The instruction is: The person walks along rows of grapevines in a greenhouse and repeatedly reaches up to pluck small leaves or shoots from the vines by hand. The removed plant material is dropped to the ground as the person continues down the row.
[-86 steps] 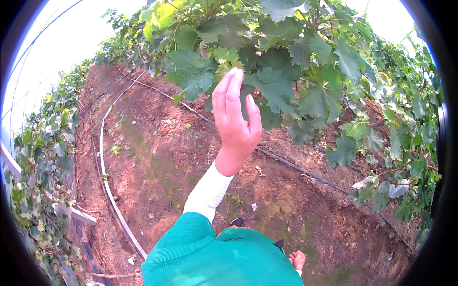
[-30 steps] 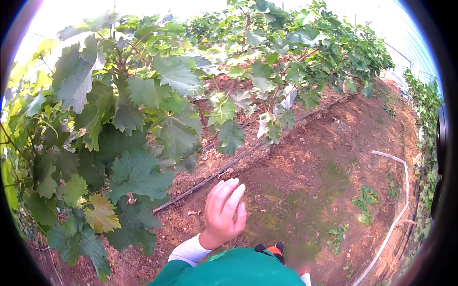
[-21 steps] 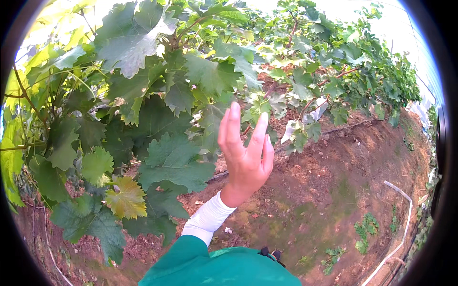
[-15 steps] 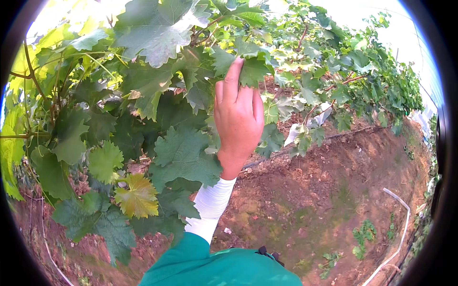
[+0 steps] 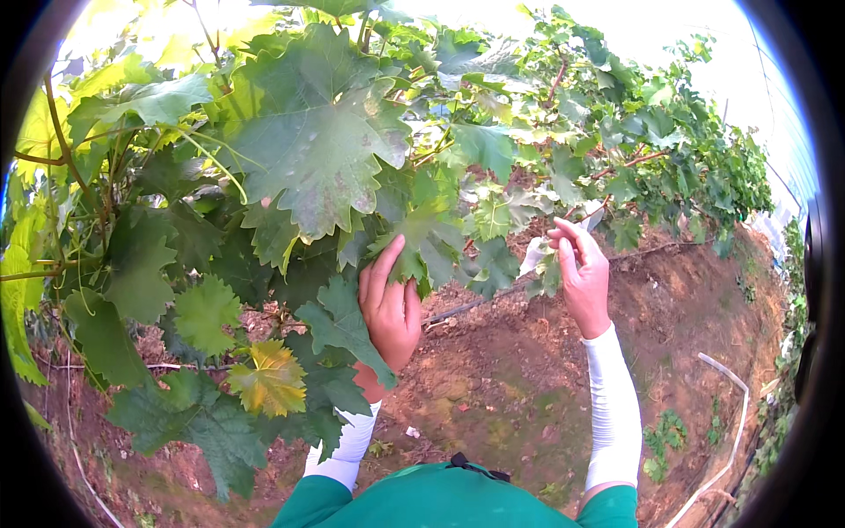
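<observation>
My left hand (image 5: 387, 312) is raised into the grapevine, its fingers stretched out against a green leaf (image 5: 427, 236). Part of its wrist is hidden behind another lobed leaf (image 5: 339, 321). Above it hangs a large leaf (image 5: 321, 132) with brownish blotches. To the right, my right hand (image 5: 584, 277) is held up apart from the left, fingers loosely bent and spread. Nothing shows in its grasp, and its fingertips are near the foliage and a whitish scrap (image 5: 533, 255).
A yellowing leaf (image 5: 268, 378) hangs low on the left among darker leaves. More vines (image 5: 669, 167) run off to the far right. Below lies reddish-brown soil (image 5: 519, 370) with small weeds (image 5: 664, 440). A pale hose (image 5: 735, 440) curves along the right side.
My left hand has moved down and slightly left, away from the higher leaf it was touching. My right hand has come into view on the right. The large blotched leaf hangs lower.
</observation>
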Tool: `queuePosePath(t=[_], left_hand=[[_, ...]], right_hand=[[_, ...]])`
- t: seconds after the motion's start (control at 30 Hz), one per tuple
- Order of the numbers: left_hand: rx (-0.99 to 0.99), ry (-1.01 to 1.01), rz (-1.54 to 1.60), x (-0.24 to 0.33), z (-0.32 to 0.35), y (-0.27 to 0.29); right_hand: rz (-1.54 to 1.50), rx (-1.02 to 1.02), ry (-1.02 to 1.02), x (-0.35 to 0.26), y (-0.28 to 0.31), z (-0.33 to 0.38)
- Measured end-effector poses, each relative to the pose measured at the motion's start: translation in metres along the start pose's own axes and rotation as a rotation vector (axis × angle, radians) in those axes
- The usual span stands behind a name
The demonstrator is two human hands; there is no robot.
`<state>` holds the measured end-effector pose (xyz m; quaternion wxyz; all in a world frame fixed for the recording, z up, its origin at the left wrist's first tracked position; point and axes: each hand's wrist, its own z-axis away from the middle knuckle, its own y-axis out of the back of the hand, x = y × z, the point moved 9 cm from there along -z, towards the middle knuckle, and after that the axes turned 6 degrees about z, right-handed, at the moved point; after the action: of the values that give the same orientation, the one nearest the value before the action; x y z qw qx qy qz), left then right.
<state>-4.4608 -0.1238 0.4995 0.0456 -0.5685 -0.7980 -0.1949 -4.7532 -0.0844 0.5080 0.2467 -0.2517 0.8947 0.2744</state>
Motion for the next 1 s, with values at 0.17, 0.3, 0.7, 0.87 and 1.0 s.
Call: queuePosePath(t=[0.17,0.3,0.7,0.87,1.0], left_hand=[[0.008,0.025,-0.056,-0.01,0.005,0.011],[0.017,0.032,-0.071,-0.006,0.004,0.014],[0.028,0.029,-0.05,-0.011,0.003,0.008],[0.009,0.027,-0.063,-0.007,0.002,0.005],[0.008,0.034,-0.062,-0.007,0.002,0.005]], right_hand=[[0.203,0.197,0.661,-0.166,-0.028,-0.086],[0.621,0.18,0.92,-0.187,-0.066,-0.12],[0.944,-0.057,0.956,-0.118,-0.105,-0.118],[0.834,-0.078,0.923,-0.116,-0.103,-0.108],[0.926,-0.131,0.937,-0.111,-0.108,-0.102]])
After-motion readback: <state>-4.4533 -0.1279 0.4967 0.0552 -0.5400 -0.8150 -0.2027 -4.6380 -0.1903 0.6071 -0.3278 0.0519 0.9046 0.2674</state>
